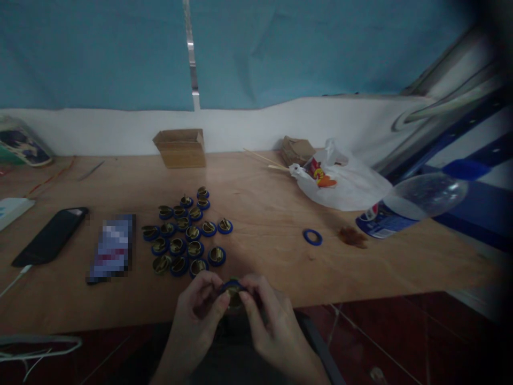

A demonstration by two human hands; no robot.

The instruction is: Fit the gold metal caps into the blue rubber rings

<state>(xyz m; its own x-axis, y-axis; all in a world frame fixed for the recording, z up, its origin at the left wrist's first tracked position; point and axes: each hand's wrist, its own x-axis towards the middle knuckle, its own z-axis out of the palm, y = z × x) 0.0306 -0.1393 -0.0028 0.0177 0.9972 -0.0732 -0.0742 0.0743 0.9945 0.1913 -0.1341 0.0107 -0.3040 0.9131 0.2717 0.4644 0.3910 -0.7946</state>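
At the table's front edge, my left hand (200, 310) and my right hand (272, 321) are both closed on one small round brass-coloured piece with a blue rim (233, 291). The thumbs press on its near face, while the fingers grip its sides. Just beyond my hands lies a cluster of similar blue-rimmed round pieces (177, 246), several of them with a brass-coloured flap standing up. A loose flat blue ring (312, 237) rests on the wood to the right, apart from the cluster.
The wooden table (256, 230) holds a black phone (52, 235) on a white cable, a pixelated packet-like item (112, 248), an open cardboard box (181, 149), a white plastic bag (348, 182) and a tilted plastic bottle (412, 203). A brown stain (352, 237) lies beside the bottle.
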